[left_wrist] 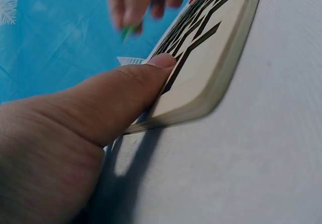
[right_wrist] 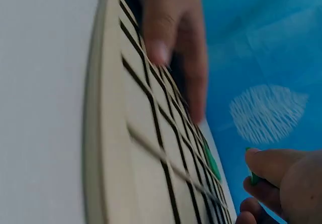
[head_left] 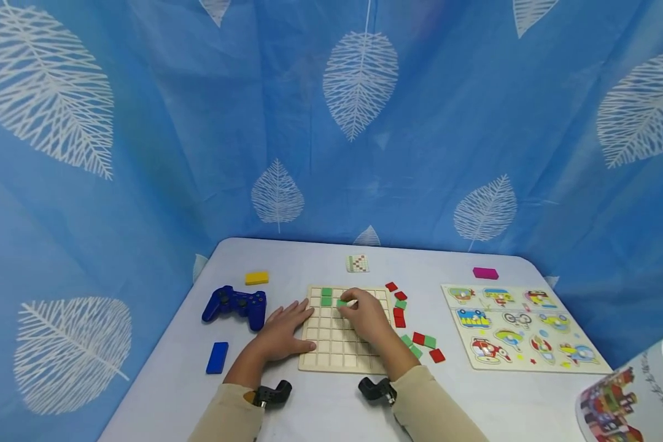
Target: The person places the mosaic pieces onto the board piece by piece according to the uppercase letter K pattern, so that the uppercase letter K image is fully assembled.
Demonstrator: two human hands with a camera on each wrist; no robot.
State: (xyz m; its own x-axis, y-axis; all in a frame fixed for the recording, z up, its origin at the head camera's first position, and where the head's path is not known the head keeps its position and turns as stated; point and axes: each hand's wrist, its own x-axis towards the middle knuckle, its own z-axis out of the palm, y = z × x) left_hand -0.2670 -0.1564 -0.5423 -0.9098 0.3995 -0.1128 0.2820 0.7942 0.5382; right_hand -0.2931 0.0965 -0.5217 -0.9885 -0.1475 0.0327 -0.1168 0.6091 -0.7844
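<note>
We have 2 green tiles [head_left: 326,296] seated in the grid board [head_left: 331,350] on the bench [head_left: 320,405]. Our right hand [head_left: 364,316] pinches a 3rd green tile [head_left: 341,303] over row 2; our left hand [head_left: 282,331] lies flat, steadying the board. Most cells remain unfilled.

Left hand [head_left: 284,331] flat, right hand [head_left: 364,316] pinching

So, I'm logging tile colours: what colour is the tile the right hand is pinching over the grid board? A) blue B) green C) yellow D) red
B: the right hand pinches a green tile over the wooden grid board, whose edge the left hand steadies.
</note>
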